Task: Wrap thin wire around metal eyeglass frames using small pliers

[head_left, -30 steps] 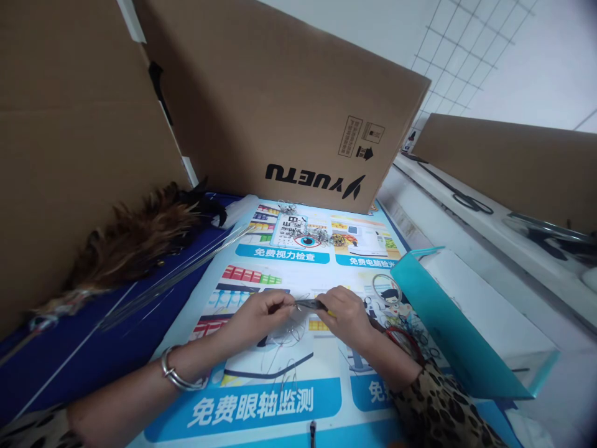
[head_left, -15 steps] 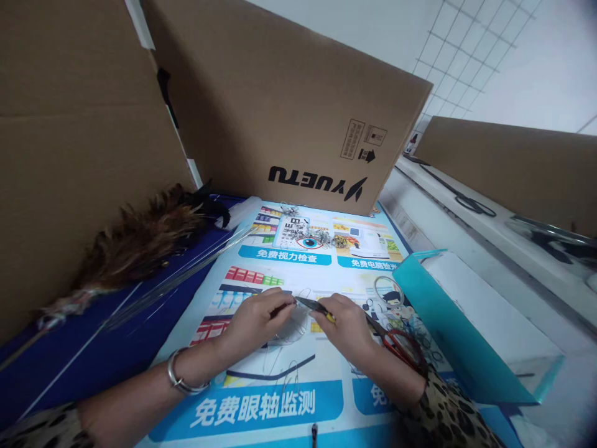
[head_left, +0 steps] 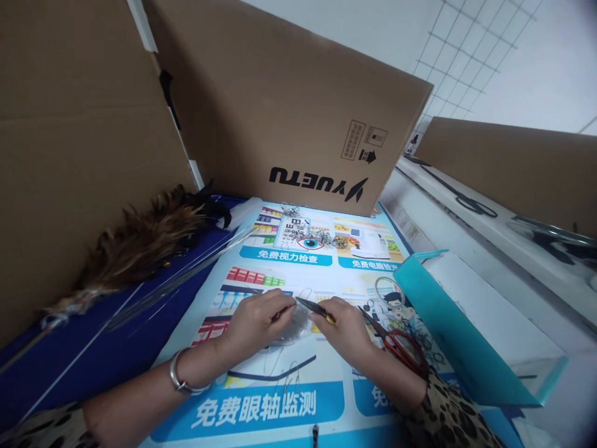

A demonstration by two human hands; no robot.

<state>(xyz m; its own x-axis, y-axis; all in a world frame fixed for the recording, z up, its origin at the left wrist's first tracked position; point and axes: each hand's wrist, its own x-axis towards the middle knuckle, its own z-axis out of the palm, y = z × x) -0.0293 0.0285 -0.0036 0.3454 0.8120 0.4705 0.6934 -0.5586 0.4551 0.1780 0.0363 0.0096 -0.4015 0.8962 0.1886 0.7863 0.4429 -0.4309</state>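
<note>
Gripping tapered metal pliers (head_left: 311, 305): curled right fingers (head_left: 334, 305), near red-looped scissors (head_left: 388, 339).

Cardboard (head_left: 298, 106) reads upside-down "YUETU"; the poster (head_left: 327, 367), "免费视力检查" and "免费眼轴监测".

- Yellow-handled pliers (head_left: 316, 308): dark tapering nose, gripped in the right hand (head_left: 344, 323), aimed leftward and slightly up, the tip just beside the left hand (head_left: 261, 317).
- Thin wire (head_left: 306, 291): a slender curve rising near the pliers' tip, apparently pinched in the left hand (its ends are too fine to make out).
</note>
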